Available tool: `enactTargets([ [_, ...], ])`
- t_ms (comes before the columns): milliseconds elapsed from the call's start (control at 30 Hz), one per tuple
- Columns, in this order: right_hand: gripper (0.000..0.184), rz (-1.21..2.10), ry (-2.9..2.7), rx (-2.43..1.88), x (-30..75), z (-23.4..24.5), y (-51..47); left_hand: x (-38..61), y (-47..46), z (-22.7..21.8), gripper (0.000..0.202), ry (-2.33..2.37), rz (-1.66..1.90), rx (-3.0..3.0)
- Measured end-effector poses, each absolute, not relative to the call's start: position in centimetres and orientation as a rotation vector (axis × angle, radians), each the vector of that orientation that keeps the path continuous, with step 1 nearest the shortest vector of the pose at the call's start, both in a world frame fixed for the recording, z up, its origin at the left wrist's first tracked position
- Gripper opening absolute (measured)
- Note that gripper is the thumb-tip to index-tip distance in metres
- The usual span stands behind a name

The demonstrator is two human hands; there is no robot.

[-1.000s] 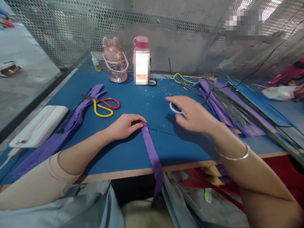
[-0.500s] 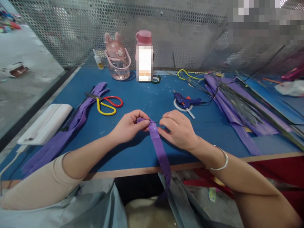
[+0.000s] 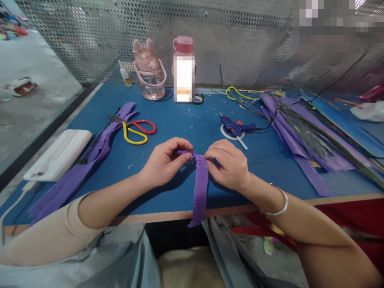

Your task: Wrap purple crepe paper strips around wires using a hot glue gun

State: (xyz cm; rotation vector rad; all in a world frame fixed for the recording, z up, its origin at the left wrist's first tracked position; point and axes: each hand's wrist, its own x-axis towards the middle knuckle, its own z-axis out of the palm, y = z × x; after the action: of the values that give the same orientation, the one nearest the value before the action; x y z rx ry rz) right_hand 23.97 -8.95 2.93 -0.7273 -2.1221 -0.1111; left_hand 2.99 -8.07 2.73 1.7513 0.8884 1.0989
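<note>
A purple crepe-like strip [image 3: 200, 190] hangs between my hands, its lower end reaching past the table's front edge. My left hand [image 3: 168, 162] pinches the gathered, bunched end of this strip between thumb and fingers. Part of the bunch is hidden by the fingers. On the other side, my right hand [image 3: 229, 164] has its thumb and forefinger closed on the strip's upper right edge. Beyond the hands lie scissors [image 3: 135, 142] with one red and one yellow handle, on the left, and a blue glue gun [image 3: 237, 127] on the right.
More purple strips [image 3: 99, 150] lie at left beside a white power bank [image 3: 58, 156] with a cable. Two pink bottles [image 3: 152, 90] stand at the back by the perforated metal panel [image 3: 240, 48]. Purple sheets [image 3: 285, 128] and dark stems [image 3: 345, 154] cover the right side.
My right hand has closed onto the strip's edge, where it was slightly apart before. The hanging strip has swung left and its lower end has risen.
</note>
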Motion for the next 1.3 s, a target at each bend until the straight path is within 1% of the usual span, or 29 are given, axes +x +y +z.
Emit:
enactTargets([
  [133, 0.013, -0.025, -2.084, -0.767, 23.7, 3.0, -9.1, 2.9, -8.4, 2.7, 0.024, 0.831, 1.159, 1.923],
  [267, 0.013, 0.038, -2.06, -0.777, 23.8, 3.0, -8.8, 2.8, -8.6, 2.7, 0.02, 0.804, 1.19, 2.13],
  [367, 0.011, -0.072, -2.171, -0.658, 24.4, 3.1, -8.5, 2.9, -8.7, 2.9, 0.034, 0.782, 1.14, 1.948],
  [433, 0.01, -0.219, -2.265, -0.543, 24.8, 3.1, -8.4, 3.0, -8.7, 3.2, 0.042, 0.792, 1.003, 1.662],
  [500, 0.012, -0.352, -2.324, -0.453, 25.2, 3.1, -8.4, 3.0, -8.5, 3.5, 0.046, 0.802, 0.774, 1.423],
  [567, 0.013, -0.433, -2.337, -0.4, 25.3, 3.1, -8.6, 2.9, -8.3, 3.8, 0.052, 0.799, 0.553, 1.333],
  [633, 0.014, -0.481, -2.312, -0.397, 25.3, 3.1, -8.7, 2.9, -8.2, 4.0, 0.049, 0.796, 0.458, 1.335],
  [700, 0.015, -0.508, -2.26, -0.42, 25.2, 3.2, -8.8, 2.8, -8.3, 4.1, 0.04, 0.822, 0.5, 1.36],
  [800, 0.013, -0.486, -2.211, -0.447, 24.9, 3.5, -9.0, 2.8, -8.6, 4.2, 0.03, 0.872, 0.66, 1.523],
  [900, 0.01, -0.449, -2.2, -0.463, 24.7, 3.8, -9.2, 2.7, -8.8, 4.3, 0.02, 0.88, 0.845, 1.921],
  [1000, 0.009, -0.447, -2.186, -0.479, 24.6, 4.0, -9.5, 2.5, -8.8, 4.4, 0.012, 0.784, 0.998, 2.336],
  [1100, 0.008, -0.44, -2.184, -0.497, 24.4, 3.9, -9.7, 2.2, -8.8, 4.3, 0.013, 0.672, 1.097, 2.598],
  [1167, 0.011, -0.43, -2.191, -0.521, 24.5, 3.7, -9.7, 2.1, -9.0, 4.1, 0.014, 0.66, 1.151, 2.66],
  [1233, 0.013, -0.441, -2.194, -0.49, 24.6, 3.5, -9.4, 2.2, -9.2, 4.0, 0.015, 0.724, 1.133, 2.582],
  [1300, 0.014, -0.474, -2.197, -0.413, 24.8, 3.4, -9.1, 2.5, -9.6, 4.0, 0.026, 0.847, 1.046, 2.29],
])
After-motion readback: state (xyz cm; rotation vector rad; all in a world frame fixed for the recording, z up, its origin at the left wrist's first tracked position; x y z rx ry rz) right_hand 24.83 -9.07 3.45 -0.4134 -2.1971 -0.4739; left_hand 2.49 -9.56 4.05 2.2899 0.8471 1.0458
